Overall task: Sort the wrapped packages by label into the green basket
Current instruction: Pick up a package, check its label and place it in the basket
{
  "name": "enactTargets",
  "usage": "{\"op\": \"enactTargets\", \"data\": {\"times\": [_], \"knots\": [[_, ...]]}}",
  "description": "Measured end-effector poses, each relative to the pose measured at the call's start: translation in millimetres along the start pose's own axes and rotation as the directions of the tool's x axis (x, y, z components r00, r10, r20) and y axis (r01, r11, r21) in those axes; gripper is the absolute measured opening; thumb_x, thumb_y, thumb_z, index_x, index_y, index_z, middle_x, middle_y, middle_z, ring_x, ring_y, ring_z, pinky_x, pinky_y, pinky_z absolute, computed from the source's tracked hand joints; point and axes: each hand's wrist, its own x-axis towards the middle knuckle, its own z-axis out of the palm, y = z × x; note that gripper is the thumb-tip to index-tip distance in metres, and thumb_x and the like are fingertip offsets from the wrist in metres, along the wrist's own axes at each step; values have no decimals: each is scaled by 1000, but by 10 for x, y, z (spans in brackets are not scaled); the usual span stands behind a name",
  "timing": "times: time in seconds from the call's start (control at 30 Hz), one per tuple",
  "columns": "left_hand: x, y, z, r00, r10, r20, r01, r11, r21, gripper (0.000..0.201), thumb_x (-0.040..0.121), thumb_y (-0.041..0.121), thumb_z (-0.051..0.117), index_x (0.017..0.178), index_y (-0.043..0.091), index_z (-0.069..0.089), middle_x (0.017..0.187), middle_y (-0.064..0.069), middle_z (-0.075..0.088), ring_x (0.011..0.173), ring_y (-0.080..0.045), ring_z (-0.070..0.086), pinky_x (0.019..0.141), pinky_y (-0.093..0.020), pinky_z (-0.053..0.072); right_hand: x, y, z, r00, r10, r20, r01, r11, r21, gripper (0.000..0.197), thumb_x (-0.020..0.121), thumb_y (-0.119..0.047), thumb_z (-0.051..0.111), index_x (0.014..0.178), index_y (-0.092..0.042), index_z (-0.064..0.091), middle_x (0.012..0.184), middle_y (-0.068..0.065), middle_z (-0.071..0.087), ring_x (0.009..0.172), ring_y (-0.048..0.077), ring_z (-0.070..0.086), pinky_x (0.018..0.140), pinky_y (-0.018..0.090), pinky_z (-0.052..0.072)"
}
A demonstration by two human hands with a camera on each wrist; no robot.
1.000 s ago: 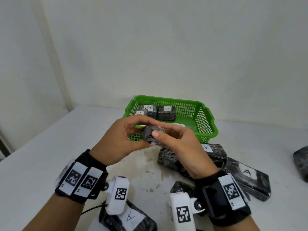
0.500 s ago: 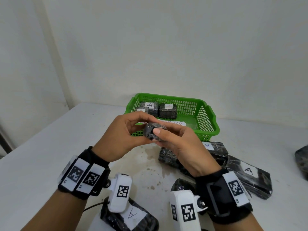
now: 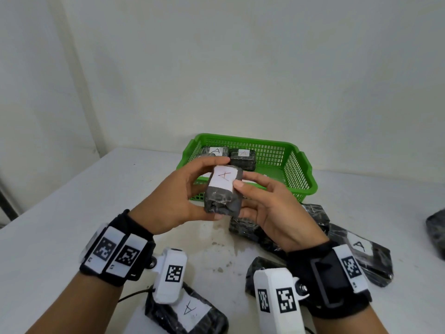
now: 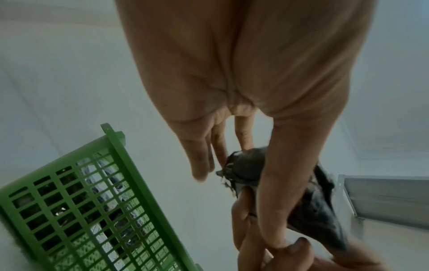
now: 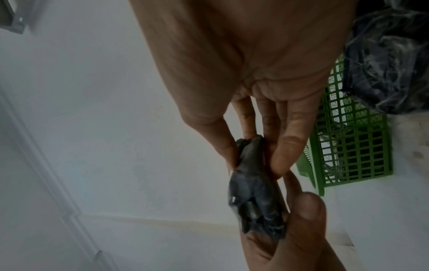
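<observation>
The package point(image 3: 223, 192) is up off the table between both your hands, white "A" label point(image 3: 222, 180) facing you, long axis running away from you toward the green basket point(image 3: 304, 174). Left hand point(image 3: 179, 201) wraps its left side, thumb at the near end; right hand point(image 3: 272, 210) pinches the right edge, thumb on the label. Basket lies straight ahead just beyond the package, two A-labelled packages point(image 3: 242, 159) already at its back. Both hands look equally near, so push forward and lower it in.
</observation>
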Motion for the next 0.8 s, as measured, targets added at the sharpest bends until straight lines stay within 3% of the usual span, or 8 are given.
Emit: {"op": "enactTargets", "data": {"times": [0.07, 0.13, 0.23, 0.3, 0.4, 0.5, 0.63, 0.8], "knots": [[-8, -9, -8, 999, -38, 37, 40, 997, -59, 104, 66, -15, 84, 151, 25, 38, 148, 3, 51, 140, -14, 46, 103, -39, 52, -2, -6, -12, 999, -49, -15, 49, 999, 4, 27, 93, 2, 67, 119, -6, 66, 96, 18, 79, 66, 20, 75, 55, 26, 60], [-7, -10, -1, 997, -65, 32, 69, 989, -127, 105, 70, -8, 85, 154, 27, 33, 148, 2, 51, 137, -15, 50, 103, -38, 52, -9, -12, -36, 993, -118, -29, 116, 992, -40, 31, 91, 5, 69, 118, -10, 67, 102, 18, 78, 72, 22, 75, 57, 26, 60], [16, 8, 26, 993, -81, -84, 72, 991, -110, 74, 78, 11, 81, 145, 17, 48, 133, -2, 66, 123, -20, 64, 96, -36, 57, -25, -4, -58, 977, -211, -9, 205, 957, -205, 37, 87, 10, 73, 114, -15, 71, 106, 12, 79, 84, 22, 78, 66, 27, 61], [25, -4, 23, 984, -65, -165, 51, 995, -86, 61, 76, 15, 78, 134, 11, 58, 119, -7, 73, 113, -26, 69, 93, -39, 59, -27, 13, -33, 970, -241, -16, 228, 937, -266, 41, 86, 7, 75, 119, -16, 69, 105, 8, 79, 89, 21, 78, 76, 32, 63], [15, -10, 0, 978, -16, -206, -4, 995, -97, 58, 72, 9, 81, 126, 8, 61, 113, -11, 75, 100, -24, 73, 90, -38, 58, -8, 29, 4, 988, -137, -67, 123, 976, -181, 43, 86, -26, 80, 126, -19, 66, 110, 5, 79, 97, 26, 76, 92, 45, 61], [1, -1, 19, 984, 27, -174, -40, 997, -72, 53, 68, 5, 84, 117, 7, 63, 111, -14, 74, 104, -31, 71, 95, -37, 57, 1, 37, 8, 1000, 22, -1, -22, 984, -178, 58, 87, -49, 75, 128, -9, 68, 120, 13, 76, 105, 35, 75, 99, 45, 59], [0, 2, 43, 989, 63, -133, -68, 997, -29, 47, 68, -2, 85, 110, 1, 64, 108, -17, 71, 105, -30, 70, 97, -36, 56, -1, 61, 24, 999, 24, 45, -17, 988, -151, 61, 79, -36, 75, 123, 6, 69, 121, 25, 73, 103, 29, 73, 97, 38, 61], [3, 18, 69, 992, 78, -94, -77, 997, 11, 43, 69, -8, 84, 106, 6, 68, 105, -12, 74, 104, -25, 71, 94, -28, 55, 18, 86, -5, 999, -5, 42, 13, 978, -206, 34, 78, -22, 87, 107, -6, 78, 112, 17, 78, 106, 23, 73, 104, 42, 56]]}}
